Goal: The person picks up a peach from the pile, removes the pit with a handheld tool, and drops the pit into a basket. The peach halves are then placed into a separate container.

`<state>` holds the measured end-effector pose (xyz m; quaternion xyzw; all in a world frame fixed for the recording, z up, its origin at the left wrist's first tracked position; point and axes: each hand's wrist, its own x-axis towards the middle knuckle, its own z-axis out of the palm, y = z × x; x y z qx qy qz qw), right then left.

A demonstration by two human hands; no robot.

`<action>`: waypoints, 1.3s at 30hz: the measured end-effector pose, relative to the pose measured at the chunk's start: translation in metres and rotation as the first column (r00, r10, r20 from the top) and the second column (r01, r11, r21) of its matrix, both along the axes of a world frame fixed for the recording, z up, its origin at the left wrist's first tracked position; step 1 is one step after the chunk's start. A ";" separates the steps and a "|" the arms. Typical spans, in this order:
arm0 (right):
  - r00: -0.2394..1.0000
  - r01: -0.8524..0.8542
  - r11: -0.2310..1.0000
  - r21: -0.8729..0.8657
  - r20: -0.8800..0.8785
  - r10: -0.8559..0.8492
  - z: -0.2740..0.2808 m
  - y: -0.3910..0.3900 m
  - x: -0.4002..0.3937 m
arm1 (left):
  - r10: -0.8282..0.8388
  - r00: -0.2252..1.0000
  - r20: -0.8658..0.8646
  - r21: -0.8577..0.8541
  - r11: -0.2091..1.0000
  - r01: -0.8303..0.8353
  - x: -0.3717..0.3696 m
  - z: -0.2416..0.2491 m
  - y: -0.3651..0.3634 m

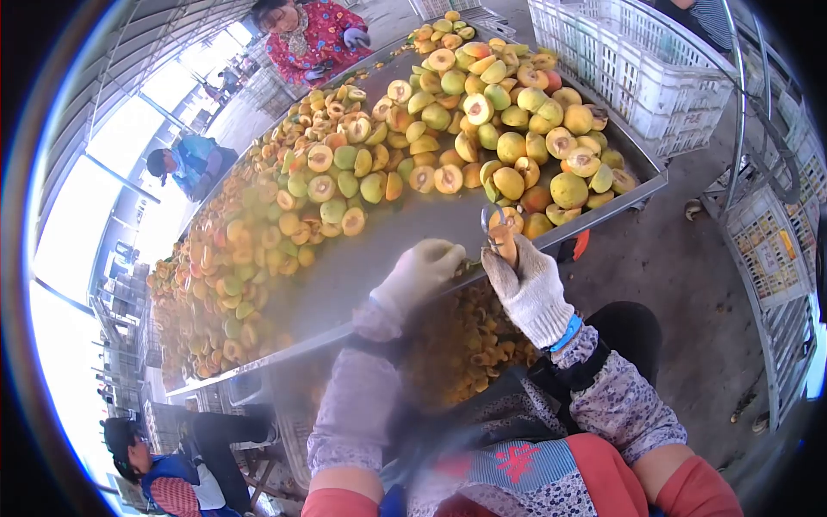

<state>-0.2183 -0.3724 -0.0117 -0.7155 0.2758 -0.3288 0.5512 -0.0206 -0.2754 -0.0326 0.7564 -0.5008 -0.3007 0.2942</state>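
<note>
Bright daylight, fisheye view, soft in the foreground

Strong daylight pours in from the open side at the left, where the windows (82,215) blow out to plain white and wash a pale haze over that end of the metal table (362,258). The fruit pile (465,112) is evenly lit and fairly sharp, with short soft shadows. The lens bends straight lines hard toward the edges, and a black ring closes the corners. The left sleeve (357,405) and the lap area below are smeared and out of focus.
</note>
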 end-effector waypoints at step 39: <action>0.977 -0.204 0.766 0.610 0.175 0.121 -0.013 0.003 0.040 | 0.013 0.691 0.722 -0.153 0.978 0.141 0.083 0.003 -0.154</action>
